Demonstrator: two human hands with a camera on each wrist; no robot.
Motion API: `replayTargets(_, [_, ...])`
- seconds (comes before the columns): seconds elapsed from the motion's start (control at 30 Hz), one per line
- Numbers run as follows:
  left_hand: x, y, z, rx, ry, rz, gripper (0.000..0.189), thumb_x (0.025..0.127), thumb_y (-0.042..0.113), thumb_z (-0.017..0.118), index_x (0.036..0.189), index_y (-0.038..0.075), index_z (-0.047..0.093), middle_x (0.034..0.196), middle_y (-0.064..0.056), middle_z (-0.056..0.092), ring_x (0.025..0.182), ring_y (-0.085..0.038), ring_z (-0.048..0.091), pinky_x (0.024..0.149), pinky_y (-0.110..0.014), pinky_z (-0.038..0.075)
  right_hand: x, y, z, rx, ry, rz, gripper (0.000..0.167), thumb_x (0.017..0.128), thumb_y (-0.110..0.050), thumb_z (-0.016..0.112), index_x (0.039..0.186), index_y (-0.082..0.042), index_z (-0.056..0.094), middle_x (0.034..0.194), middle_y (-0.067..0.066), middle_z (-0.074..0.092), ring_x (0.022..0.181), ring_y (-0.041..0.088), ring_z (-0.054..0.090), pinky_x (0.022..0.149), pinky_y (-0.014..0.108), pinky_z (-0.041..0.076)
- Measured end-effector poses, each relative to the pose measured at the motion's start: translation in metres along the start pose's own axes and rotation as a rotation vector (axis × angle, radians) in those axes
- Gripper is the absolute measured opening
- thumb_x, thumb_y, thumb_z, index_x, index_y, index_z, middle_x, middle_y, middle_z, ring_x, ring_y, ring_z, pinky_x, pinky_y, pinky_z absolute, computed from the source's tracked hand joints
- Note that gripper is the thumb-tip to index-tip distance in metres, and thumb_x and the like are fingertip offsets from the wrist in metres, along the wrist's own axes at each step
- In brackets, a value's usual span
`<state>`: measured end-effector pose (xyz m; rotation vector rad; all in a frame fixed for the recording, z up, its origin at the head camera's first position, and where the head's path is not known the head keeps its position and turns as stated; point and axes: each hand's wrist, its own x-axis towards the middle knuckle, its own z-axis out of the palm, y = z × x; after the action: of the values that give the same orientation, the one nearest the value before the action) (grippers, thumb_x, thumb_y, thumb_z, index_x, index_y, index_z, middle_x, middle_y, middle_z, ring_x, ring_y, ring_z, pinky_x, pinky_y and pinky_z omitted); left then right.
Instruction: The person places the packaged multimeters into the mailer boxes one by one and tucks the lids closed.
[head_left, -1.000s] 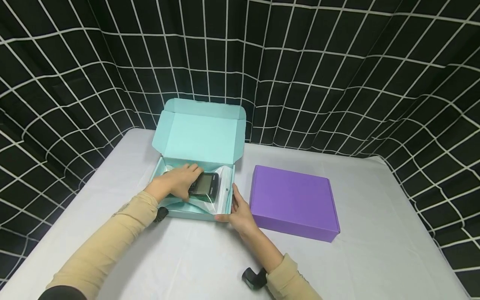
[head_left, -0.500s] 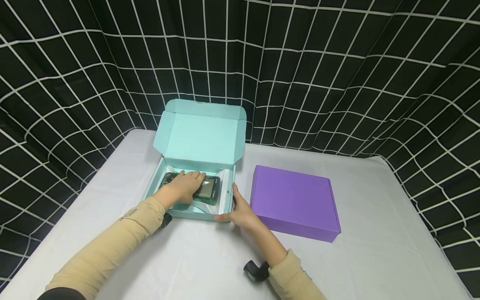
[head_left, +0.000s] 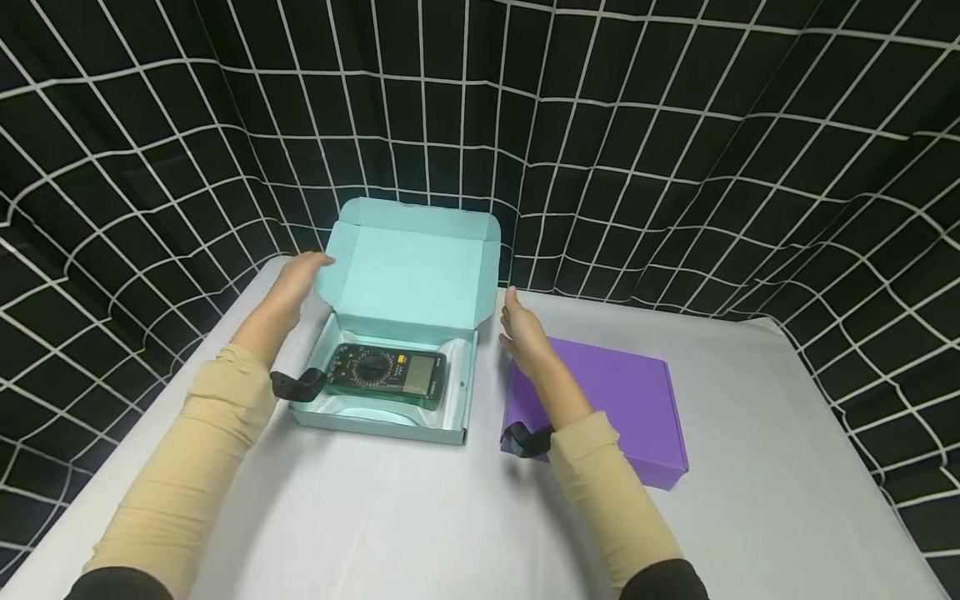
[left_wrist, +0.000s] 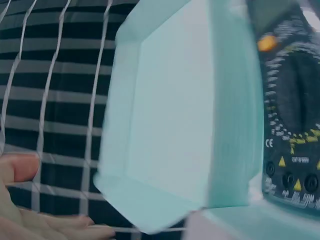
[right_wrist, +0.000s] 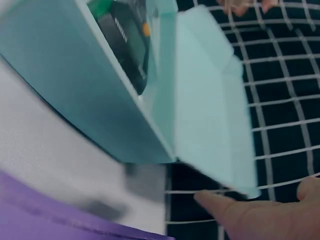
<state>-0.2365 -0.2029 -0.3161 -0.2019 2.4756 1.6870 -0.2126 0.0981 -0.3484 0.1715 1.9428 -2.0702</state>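
Note:
A black digital multimeter [head_left: 420, 375] with a round dial and a green lower edge lies inside a teal cardboard box [head_left: 382, 430], on clear plastic wrapping. The box's lid [head_left: 412, 275] stands raised at the back. My left hand [head_left: 288, 287] is beside the lid's left flap, fingers extended; in the left wrist view a gap shows between that hand [left_wrist: 30, 210] and the lid. To the right of the lid, my right hand [head_left: 527, 335] is held up with relaxed fingers, holding nothing. The right wrist view shows its fingers [right_wrist: 220, 204] close to the lid's side flap.
A closed purple box [head_left: 615, 400] sits right of the teal box, partly behind my right forearm. Both stand on a white-covered table [head_left: 390, 517]. A black curtain with white grid lines [head_left: 637, 150] surrounds the table's back and sides.
My left hand has left the multimeter and moved up to the lid's left side. My right hand has let go of the box's front right corner and risen beside the lid.

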Motion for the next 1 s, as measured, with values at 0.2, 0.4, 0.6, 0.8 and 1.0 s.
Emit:
replayTargets(0.2, [0.023,-0.013,-0.007,-0.44,-0.106,-0.182,0.072,0.102,0.041,0.019,0.151,0.003,-0.016,0.159,-0.014,-0.02,0.145,-0.03,-0.018,0.115,-0.045,-0.014,0.018,0.006,0.002,0.109,0.014,-0.01,0.077,0.101,-0.055,0.008,0.154,0.001,0.004,0.161,0.019,0.006,0.148,0.031,0.009,0.12,0.041,0.012])
replayTargets(0.4, [0.023,-0.018,-0.007,-0.395,-0.112,-0.115,0.071,0.102,0.043,0.014,0.152,-0.003,-0.01,0.16,-0.019,-0.008,0.147,-0.032,-0.006,0.116,-0.046,-0.012,0.018,0.012,0.007,0.057,-0.015,-0.063,0.083,0.099,-0.059,0.002,0.154,0.002,0.015,0.159,0.02,0.016,0.146,0.032,0.017,0.119,0.042,0.016])
replayTargets(0.6, [0.011,-0.026,-0.012,-0.249,-0.126,-0.072,0.071,0.102,0.043,0.011,0.152,-0.007,0.002,0.159,-0.025,0.004,0.147,-0.035,0.005,0.117,-0.049,-0.008,0.011,0.015,0.002,-0.024,-0.08,-0.092,0.083,0.097,-0.06,-0.002,0.155,-0.002,0.016,0.157,0.02,0.023,0.145,0.031,0.022,0.119,0.044,0.016])
replayTargets(0.8, [-0.004,-0.034,-0.021,-0.142,-0.133,-0.048,0.071,0.101,0.04,0.005,0.15,-0.012,0.011,0.154,-0.031,0.018,0.144,-0.04,0.019,0.117,-0.051,-0.006,0.0,0.016,-0.007,-0.145,-0.219,-0.111,0.09,0.095,-0.06,-0.008,0.152,0.003,0.02,0.155,0.021,0.027,0.142,0.031,0.029,0.119,0.046,0.008])
replayTargets(1.0, [-0.016,-0.041,-0.023,-0.132,-0.166,-0.005,0.069,0.1,0.033,0.004,0.147,-0.017,0.015,0.148,-0.038,0.026,0.137,-0.048,0.029,0.117,-0.054,0.0,-0.01,0.019,-0.01,-0.228,-0.298,-0.108,0.091,0.096,-0.059,-0.009,0.149,0.009,0.019,0.152,0.026,0.027,0.14,0.034,0.031,0.119,0.045,0.01])
